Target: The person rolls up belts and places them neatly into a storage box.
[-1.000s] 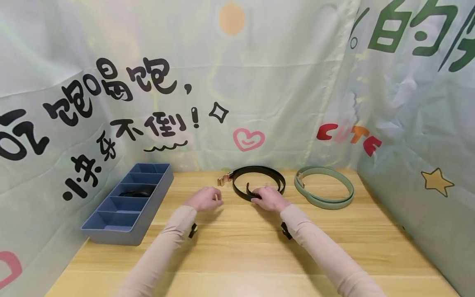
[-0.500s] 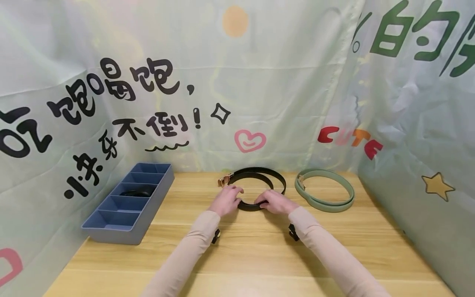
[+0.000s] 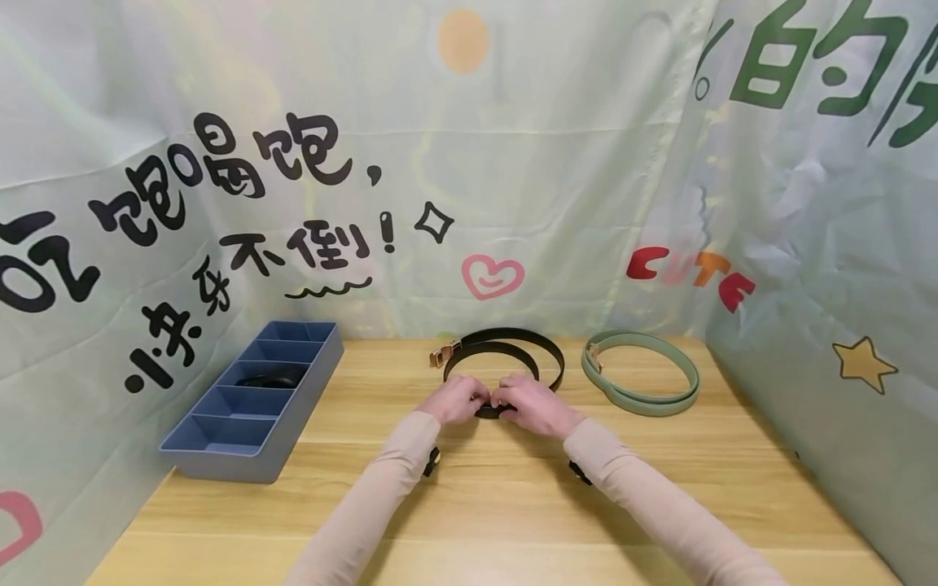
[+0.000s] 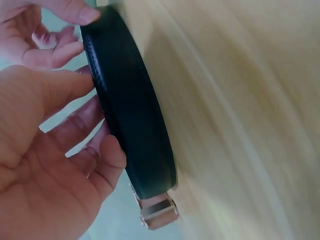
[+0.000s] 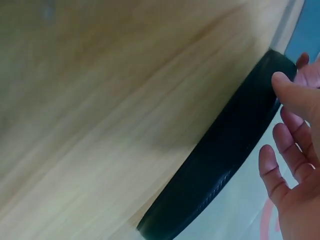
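Observation:
A black belt (image 3: 513, 334), coiled in loops, stands on its edge at the back middle of the table, its rose-gold buckle (image 3: 442, 356) at the left. My left hand (image 3: 454, 400) is at the near side of the loop; the left wrist view shows its curled fingers gripping along the belt's (image 4: 130, 105) upper edge, some tips hidden behind the band. Close beside it, my right hand (image 3: 538, 404) pinches the same stretch. In the right wrist view the right thumb lies on the belt's (image 5: 225, 140) outer face, with other fingers behind or beside it.
A green belt (image 3: 652, 405) lies coiled to the right. On the left stands a blue divided tray (image 3: 293, 431), with a dark coiled item (image 3: 274, 378) in one compartment. Printed cloth (image 3: 572, 163) hangs along the back and sides.
My left hand has moved right, from the tabletop to the belt. The right hand has shifted slightly left, close to it. The belt's inner loop has been drawn nearer to me.

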`<state>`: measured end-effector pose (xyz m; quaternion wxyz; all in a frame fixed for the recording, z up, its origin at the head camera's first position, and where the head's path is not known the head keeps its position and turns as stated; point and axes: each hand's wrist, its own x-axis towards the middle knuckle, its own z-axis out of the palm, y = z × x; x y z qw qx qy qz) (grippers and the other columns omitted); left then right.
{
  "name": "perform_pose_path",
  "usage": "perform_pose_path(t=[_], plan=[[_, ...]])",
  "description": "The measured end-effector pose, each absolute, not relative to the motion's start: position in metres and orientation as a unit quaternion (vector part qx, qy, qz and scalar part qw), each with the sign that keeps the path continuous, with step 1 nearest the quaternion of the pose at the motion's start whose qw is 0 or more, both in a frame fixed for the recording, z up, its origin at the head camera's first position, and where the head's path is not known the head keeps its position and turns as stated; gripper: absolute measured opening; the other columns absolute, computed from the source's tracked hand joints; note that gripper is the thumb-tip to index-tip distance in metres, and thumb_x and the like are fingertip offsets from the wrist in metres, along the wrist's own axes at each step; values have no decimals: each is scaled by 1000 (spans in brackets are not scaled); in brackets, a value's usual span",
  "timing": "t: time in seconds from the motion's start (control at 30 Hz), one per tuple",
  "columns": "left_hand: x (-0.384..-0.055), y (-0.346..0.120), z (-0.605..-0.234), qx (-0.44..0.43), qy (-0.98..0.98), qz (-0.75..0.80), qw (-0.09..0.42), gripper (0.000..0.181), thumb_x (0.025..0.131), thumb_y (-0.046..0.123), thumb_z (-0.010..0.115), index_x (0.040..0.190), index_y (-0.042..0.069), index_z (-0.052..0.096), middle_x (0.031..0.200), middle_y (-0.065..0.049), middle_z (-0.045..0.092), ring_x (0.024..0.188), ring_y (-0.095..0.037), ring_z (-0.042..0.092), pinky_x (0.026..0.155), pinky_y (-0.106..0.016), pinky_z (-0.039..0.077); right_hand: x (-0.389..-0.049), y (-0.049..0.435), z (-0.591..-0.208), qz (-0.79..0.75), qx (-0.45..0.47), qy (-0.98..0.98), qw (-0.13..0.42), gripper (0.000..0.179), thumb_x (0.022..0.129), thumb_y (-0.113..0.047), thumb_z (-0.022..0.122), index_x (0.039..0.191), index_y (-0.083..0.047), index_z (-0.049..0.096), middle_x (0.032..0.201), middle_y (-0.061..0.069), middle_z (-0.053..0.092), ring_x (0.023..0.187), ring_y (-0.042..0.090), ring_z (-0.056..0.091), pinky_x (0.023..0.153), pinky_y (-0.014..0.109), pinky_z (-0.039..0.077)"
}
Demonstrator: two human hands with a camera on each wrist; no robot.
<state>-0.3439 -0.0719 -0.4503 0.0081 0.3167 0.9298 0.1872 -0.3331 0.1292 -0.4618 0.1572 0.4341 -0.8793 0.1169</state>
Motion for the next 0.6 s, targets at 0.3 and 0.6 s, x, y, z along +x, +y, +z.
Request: perform_pose_path(t=[0.3,0.6], plan=[[-350,-94,-450,333,927,171,-28,10,93,10,66,93,10,75,93,-1,74,89,-16,68,83,-33,53,-328,133,-459,108,414,-895,128,14,83,-1,72,87,-14,66,87,-3,62,82,13,57,69,30,50],[-346,-106,-449,342,929,141,-18,12,93,9,64,94,8,76,94,-2,75,88,-16,68,81,-32,54,-331,144,-446,108,393,-912,44,24,79,12,58,87,-10,63,82,1,58,76,14,52,70,31,47]])
